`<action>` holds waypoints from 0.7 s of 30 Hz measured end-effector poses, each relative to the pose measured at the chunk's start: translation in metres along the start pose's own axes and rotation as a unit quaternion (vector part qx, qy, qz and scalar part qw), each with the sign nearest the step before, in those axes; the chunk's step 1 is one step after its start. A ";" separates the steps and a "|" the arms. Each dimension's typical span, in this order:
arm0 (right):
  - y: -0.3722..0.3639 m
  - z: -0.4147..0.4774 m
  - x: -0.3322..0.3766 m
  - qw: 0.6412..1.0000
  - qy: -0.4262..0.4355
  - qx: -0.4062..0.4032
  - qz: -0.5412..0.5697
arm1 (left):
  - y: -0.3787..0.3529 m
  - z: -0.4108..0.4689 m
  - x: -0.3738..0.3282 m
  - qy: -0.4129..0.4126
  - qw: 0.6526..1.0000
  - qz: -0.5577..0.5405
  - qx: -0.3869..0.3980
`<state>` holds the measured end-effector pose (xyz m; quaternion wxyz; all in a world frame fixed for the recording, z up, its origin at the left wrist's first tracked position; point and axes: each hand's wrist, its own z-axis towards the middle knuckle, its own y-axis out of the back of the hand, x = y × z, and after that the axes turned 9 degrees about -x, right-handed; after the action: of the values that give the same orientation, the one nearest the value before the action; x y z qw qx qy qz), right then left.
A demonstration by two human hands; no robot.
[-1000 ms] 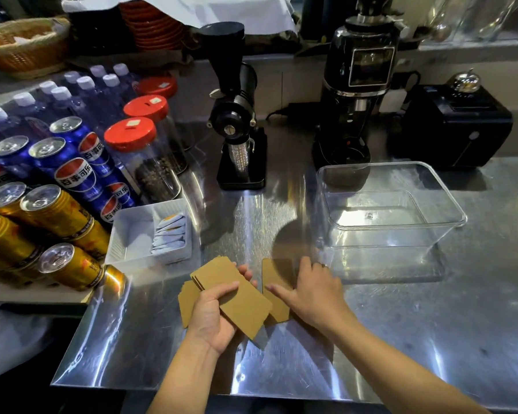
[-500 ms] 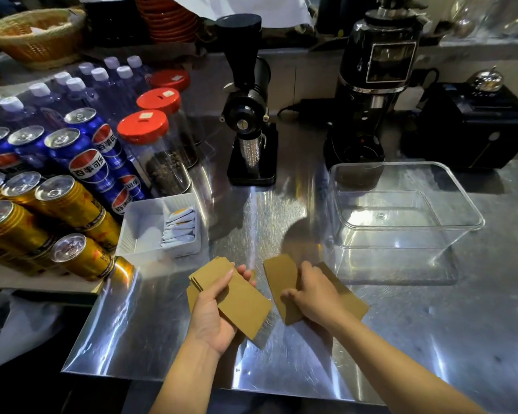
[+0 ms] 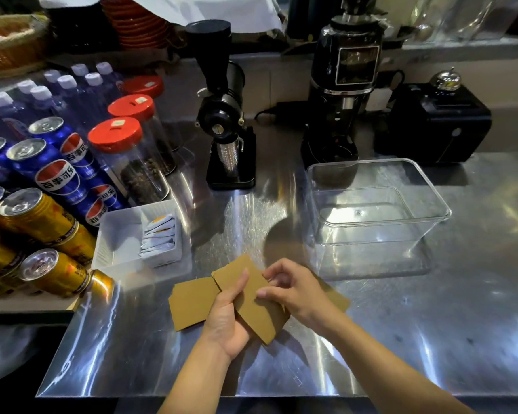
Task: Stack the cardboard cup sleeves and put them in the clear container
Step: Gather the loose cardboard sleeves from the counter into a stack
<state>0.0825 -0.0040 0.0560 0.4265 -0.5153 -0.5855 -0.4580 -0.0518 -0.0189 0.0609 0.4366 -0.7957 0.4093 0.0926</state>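
— Since half a second ago, what changed?

— Your right hand [image 3: 296,289] has come off the steel and swung left to meet the stack in your left hand [image 3: 226,319]; before, it was pressing a loose sleeve flat on the surface.

— Start with the big things, then.

— You stand at a shiny brushed-steel surface [image 3: 431,339]. On its right part sits the clear rectangular plastic container [image 3: 377,204], open at the top, nothing inside it. Behind that are a black boxy machine [image 3: 434,124], a tall black coffee grinder [image 3: 346,94] and a smaller black grinder with a funnel top [image 3: 222,115]. To your left are blue and gold drink cans [image 3: 42,210] lying in rows, red-lidded clear jars [image 3: 126,156], and a white plastic tray [image 3: 117,243] with small sachets [image 3: 159,234] standing in its right side.

— And the sleeves?

— The flat brown cardboard cup sleeves [image 3: 251,303] are near the front edge, well short of the container. Your left hand is curled around a fanned stack of them, thumb on top, held tilted above the surface. One more brown sleeve [image 3: 192,303] shows just left of that hand; whether it lies on the steel or belongs to the stack, I cannot tell. Another brown piece [image 3: 338,298] peeks out from under your right wrist.

— The right hand itself?

— Half closed, fingertips touching the stack's right edge; how firmly it pinches I cannot tell.
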 end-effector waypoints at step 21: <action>0.063 -0.002 -0.048 0.872 -0.025 -0.216 -0.439 | 0.001 0.012 0.015 -0.020 0.996 0.082 -0.037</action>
<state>0.1499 -0.0127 0.0158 0.0447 -0.2954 -0.6482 -0.7004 -0.0401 -0.0184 0.0458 0.4061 -0.7730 0.4606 0.1593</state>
